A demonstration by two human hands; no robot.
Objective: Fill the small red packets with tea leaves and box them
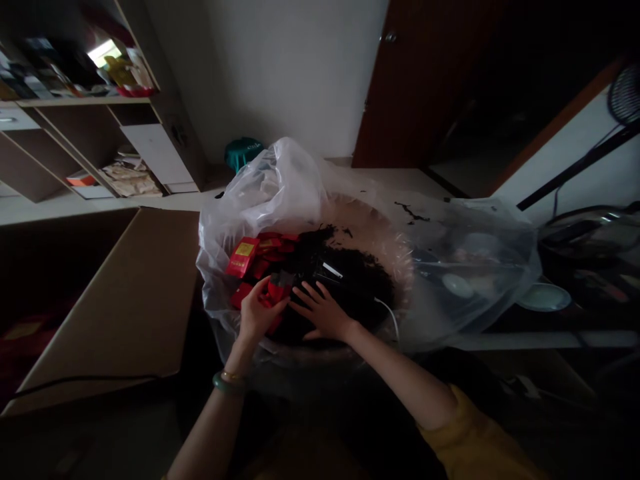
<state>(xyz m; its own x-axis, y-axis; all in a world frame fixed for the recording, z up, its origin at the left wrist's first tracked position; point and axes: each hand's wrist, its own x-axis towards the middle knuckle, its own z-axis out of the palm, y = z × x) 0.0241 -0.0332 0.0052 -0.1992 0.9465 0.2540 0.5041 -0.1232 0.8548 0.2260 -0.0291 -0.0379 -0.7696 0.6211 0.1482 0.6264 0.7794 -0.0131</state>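
Observation:
My left hand (257,312) pinches a small red packet (279,289), whose top looks dark. Just right of it, my right hand (327,315) is spread with its fingers apart, over dark loose leaves (367,267) that look like tea. More red packets (244,253) with yellow labels lie heaped at the left of the round, plastic-lined container (373,212). Beyond my right fingertips sits a dark device with a lit white display (333,270). A white cable (393,312) runs near its right side. Whether my right fingertips touch the device or leaves is unclear.
Clear plastic sheeting (295,177) drapes around the container. On the left stands an open cardboard box (125,293) with red items inside. Shelves (85,103) line the back left. Bowls (544,297) and a fan (625,97) are at the right.

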